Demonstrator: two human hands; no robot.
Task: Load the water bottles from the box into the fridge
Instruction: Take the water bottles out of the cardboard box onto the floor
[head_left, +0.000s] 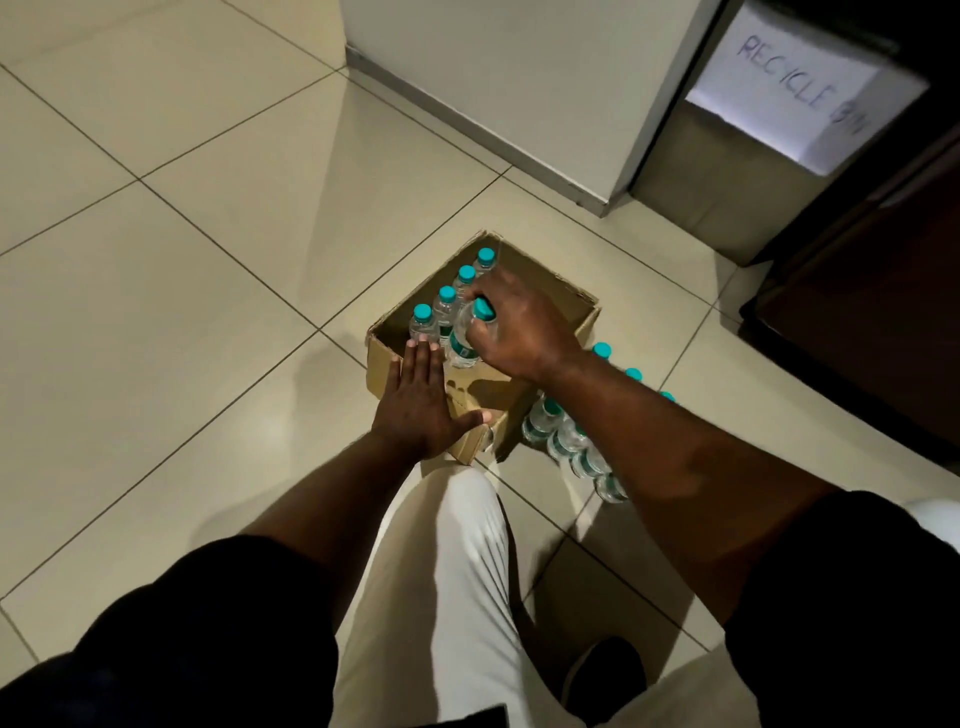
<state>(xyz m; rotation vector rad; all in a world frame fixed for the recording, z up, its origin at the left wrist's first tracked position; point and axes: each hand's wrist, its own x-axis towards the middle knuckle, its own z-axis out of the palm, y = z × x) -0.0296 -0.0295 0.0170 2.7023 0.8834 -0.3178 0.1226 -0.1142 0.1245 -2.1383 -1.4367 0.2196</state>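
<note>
Gripping bottle (464, 338) in right hand (514, 332) above box (395, 364).

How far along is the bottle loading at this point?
Done: several bottles stand on the floor beside the box; none looks loaded yet. In hand: the right-hand grip holds one bottle at the box. Left: four bottles upright in the box, then all the loading.

Open cardboard box (550, 293) on tiled floor (182, 260), right grip (519, 332) curled round the neck of a teal-capped water bottle (464, 345) in the box, four more bottles (445, 304) upright in a row beside it, left grip (421, 402) flat against the near box wall, further bottles (566, 441) on the floor just right of the box, bin (727, 197) with a handwritten paper sign (784, 88) behind.
</note>
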